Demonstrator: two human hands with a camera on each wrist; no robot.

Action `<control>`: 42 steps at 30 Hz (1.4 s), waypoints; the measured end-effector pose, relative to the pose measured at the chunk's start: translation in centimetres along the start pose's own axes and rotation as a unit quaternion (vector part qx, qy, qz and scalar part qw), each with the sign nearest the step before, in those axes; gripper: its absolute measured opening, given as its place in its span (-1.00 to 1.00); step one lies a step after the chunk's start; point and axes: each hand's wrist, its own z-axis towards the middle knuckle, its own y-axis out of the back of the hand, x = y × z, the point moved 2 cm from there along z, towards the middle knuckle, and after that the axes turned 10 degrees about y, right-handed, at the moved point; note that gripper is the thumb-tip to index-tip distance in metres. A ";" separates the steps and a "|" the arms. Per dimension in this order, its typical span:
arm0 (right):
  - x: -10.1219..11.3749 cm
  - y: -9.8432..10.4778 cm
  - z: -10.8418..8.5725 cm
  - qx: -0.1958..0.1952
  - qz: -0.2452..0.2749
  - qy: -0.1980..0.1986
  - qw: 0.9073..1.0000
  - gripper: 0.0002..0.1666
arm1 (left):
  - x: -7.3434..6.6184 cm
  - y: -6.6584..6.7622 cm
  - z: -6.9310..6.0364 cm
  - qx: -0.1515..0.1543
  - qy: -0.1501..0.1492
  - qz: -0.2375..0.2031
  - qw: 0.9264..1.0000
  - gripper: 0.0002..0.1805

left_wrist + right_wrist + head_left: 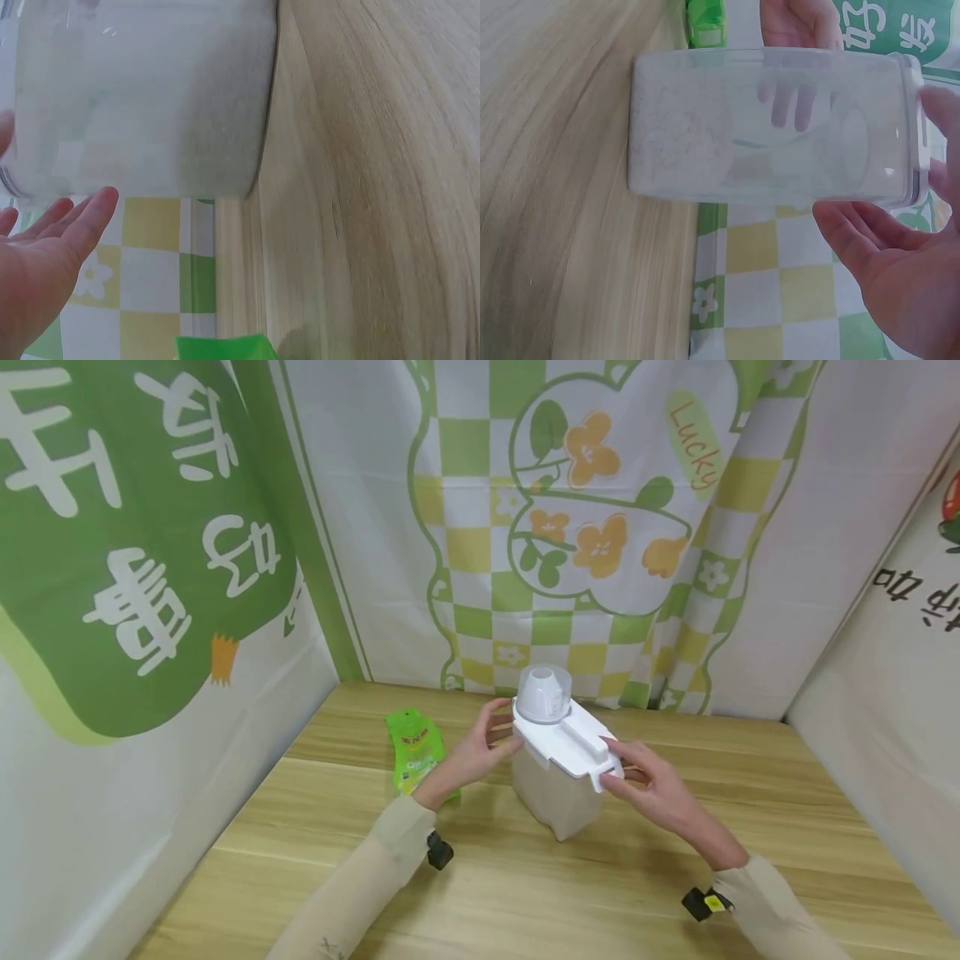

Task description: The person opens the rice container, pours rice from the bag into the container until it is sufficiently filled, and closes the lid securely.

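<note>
A tall translucent container (551, 802) with a white lid (551, 756) stands upright on the table, a pale grainy filling (682, 127) at its bottom. On the lid sits a clear cup (543, 697). My left hand (480, 752) is at the lid's left end, its fairly straight fingers (94, 217) touching the container's side and the thumb near the lid. At the opposite end my right hand (656, 785) holds the lid's edge, thumb by the front tab and fingers along the far side. The left hand's fingers show through the clear wall in the right wrist view.
A bright green packet (415, 747) lies on the wooden table (675, 885), left of the container and partly behind my left forearm. Patterned cloth (465, 552) hangs behind the table, with more printed cloth at both sides.
</note>
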 end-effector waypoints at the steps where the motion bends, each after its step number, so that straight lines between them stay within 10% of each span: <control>1: 0.0 -0.1 0.0 0.003 0.003 0.003 1.000 -0.40 | 0.0 -0.1 0.1 -0.002 -0.006 -0.002 1.000 -0.25; 18: 1.0 -3.0 0.8 -0.008 0.018 0.018 1.000 -0.39 | -0.5 -1.7 0.8 -0.095 0.035 0.106 0.989 -0.40; 30: 1.2 -2.8 1.0 -0.010 0.003 0.028 1.000 -0.40 | -2.9 -2.4 -2.3 -0.070 -0.027 0.185 0.980 -0.23; 37: 1.2 -2.7 0.9 -0.012 -0.013 0.042 0.999 -0.41 | -4.0 -3.2 -4.0 0.035 -0.048 0.256 0.965 -0.09; 42: 1.3 -2.8 0.8 -0.014 -0.020 0.047 0.999 -0.41 | -3.9 -3.7 -4.1 0.018 -0.041 0.261 0.964 -0.11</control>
